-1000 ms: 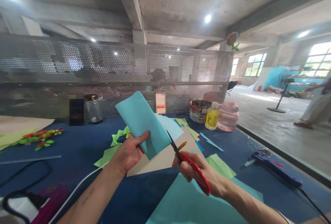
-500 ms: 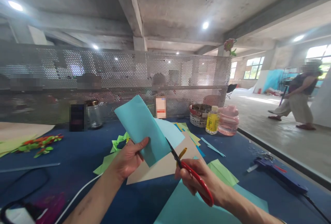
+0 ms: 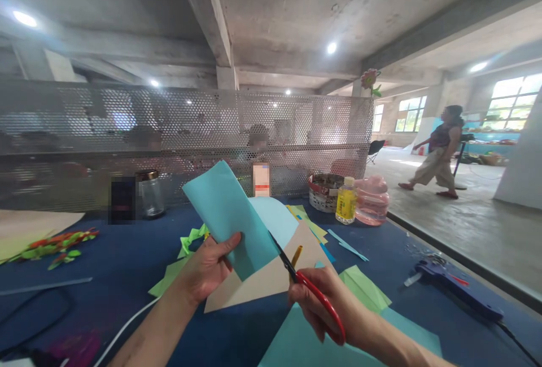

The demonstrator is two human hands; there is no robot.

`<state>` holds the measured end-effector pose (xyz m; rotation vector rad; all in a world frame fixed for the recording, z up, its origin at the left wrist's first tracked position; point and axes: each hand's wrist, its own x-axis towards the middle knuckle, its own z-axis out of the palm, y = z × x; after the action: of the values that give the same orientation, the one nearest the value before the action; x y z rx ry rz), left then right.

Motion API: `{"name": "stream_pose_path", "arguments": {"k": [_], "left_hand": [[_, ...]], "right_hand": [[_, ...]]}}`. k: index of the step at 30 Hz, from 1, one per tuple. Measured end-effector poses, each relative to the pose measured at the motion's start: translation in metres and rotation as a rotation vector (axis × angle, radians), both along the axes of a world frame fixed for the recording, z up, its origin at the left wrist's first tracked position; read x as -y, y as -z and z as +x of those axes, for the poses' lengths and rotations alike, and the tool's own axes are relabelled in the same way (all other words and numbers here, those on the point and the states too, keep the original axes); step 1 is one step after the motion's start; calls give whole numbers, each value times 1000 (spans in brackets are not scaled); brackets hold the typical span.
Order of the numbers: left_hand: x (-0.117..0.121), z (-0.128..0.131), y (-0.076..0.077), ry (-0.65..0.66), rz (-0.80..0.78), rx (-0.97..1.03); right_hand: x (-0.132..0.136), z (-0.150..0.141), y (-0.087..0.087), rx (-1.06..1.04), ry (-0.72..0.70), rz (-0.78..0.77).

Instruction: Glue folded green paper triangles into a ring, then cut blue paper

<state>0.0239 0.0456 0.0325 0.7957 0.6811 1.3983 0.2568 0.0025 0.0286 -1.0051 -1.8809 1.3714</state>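
Note:
My left hand (image 3: 214, 268) grips a folded sheet of turquoise paper (image 3: 228, 209), thumb in front and fingers behind. In my right hand (image 3: 319, 293) are red-handled scissors (image 3: 324, 302), their dark blades at the right edge of the turquoise paper. A yellow-brown stick, perhaps a pen (image 3: 298, 254), pokes up beside the blades. Behind the held paper lie a pale blue rounded paper piece (image 3: 277, 217) and a beige sheet (image 3: 249, 293). Below my right hand is a larger turquoise sheet (image 3: 288, 339). Green paper (image 3: 362, 288) lies to its right.
On the blue table stand a glass jar (image 3: 151, 195), a round basket (image 3: 324, 192), a yellow-labelled bottle (image 3: 346, 202) and a pink bottle (image 3: 372, 203). A blue glue gun (image 3: 459, 288) lies right. Behind rises a perforated metal screen (image 3: 203, 118). A person (image 3: 442, 147) walks on the floor.
Both hands keep their hold, the paper and scissors nearly in place. The view has shifted slightly. The walking person has moved to the left.

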Motion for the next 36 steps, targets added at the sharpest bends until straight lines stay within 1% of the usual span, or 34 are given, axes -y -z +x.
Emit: {"name": "stream_pose_path", "arguments": {"k": [4,10,16,19,26,31,36], "left_hand": [[0,-1,0,11,1,-27],[-1,-4,2,55,31,-88],[4,-7,2,132,43,-185],[7,-6,3,183,44,-233],[7,-5,4,216,55,-261],[8,-6,2,223,60,-274],[8,-7,2,240,73,-285]], "right_hand": [[0,0,2,3,0,-29],[-2,0,6,29,32,54],[-1,5,-1,134,0,128],[0,6,-4,132,-25,142],[-3,6,4,85,-26,129],[-4,3,7,48,9,86],[-2,-1,8,-2,51,-3]]}}
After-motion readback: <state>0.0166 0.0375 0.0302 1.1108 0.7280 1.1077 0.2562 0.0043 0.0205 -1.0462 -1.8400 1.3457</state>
